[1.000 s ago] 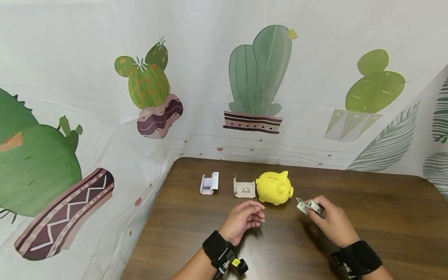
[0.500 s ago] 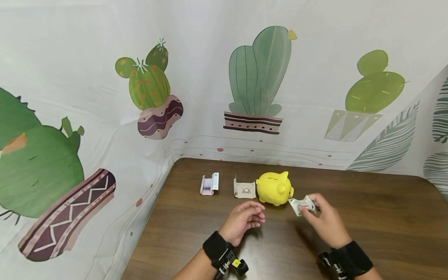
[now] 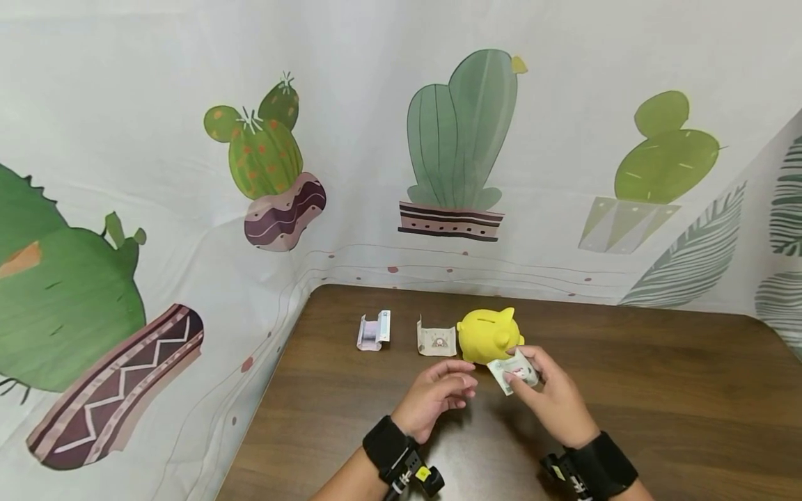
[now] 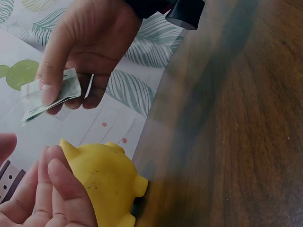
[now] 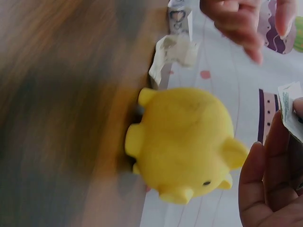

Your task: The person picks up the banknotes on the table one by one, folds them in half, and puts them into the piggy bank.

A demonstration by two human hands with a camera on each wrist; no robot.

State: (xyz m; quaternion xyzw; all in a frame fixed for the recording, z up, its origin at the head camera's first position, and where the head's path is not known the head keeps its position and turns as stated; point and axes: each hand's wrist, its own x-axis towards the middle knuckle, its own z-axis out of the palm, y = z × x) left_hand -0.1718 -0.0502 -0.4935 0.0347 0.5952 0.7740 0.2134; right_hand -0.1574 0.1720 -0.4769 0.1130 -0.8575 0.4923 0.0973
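Note:
My right hand (image 3: pixel 554 400) pinches a folded greenish banknote (image 3: pixel 514 374) between thumb and fingers, held up in front of the yellow piggy bank (image 3: pixel 485 337). In the left wrist view the creased banknote (image 4: pixel 52 94) sticks out past the thumb. My left hand (image 3: pixel 435 396) holds nothing; its fingers are loosely curled near the piggy bank's front left side. The piggy bank stands upright with a slot in its back and its snout toward the right. In the right wrist view, its yellow side (image 5: pixel 184 137) fills the middle.
Left of the piggy bank lies a creased brownish banknote (image 3: pixel 436 342) with upturned ends. Farther left is a folded purplish banknote (image 3: pixel 374 331). The brown wooden table (image 3: pixel 658 369) ends at a white cloth (image 3: pixel 351 174) printed with cactuses.
My right hand has moved left with the greenish banknote, from right of the piggy bank to just in front of it. The left hand has stayed in place, its fingers slightly more spread.

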